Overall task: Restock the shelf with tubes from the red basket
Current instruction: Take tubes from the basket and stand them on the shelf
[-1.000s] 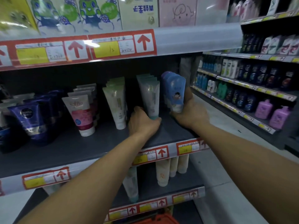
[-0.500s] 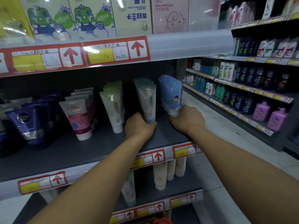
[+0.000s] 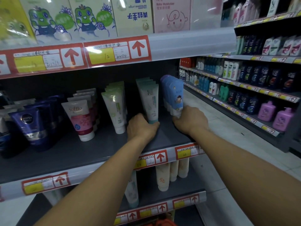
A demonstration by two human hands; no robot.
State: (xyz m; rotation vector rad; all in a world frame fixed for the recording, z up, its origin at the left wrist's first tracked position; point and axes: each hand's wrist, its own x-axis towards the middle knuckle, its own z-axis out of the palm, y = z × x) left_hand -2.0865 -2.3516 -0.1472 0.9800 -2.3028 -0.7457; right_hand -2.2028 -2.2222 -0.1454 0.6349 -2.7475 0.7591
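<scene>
The dark grey shelf is the biggest thing here and goes across the whole middle of the view, with red and yellow price labels on its front edge. On it the tubes stand upright in rows, each on its cap. At the far left are dark blue tubes, then white and pink tubes, then white tubes with green print, then the white and teal tubes, and at the right end the blue tubes with a small cartoon face.

Both bare forearms reach up from the near bottom to this shelf. The left hand is curled around the bottom of the front white and teal tube, at its teal cap, and it touches the shelf board. The right hand is closed around the bottom of the front blue tube, at the right edge of the shelf.

Above, boxes with a green frog picture stand on the upper shelf. Below, cream tubes stand on the lower shelf.

At the very bottom edge, only a small red part of the red basket is seen, under the lowest shelf. If there are tubes inside it, I cannot tell.
</scene>
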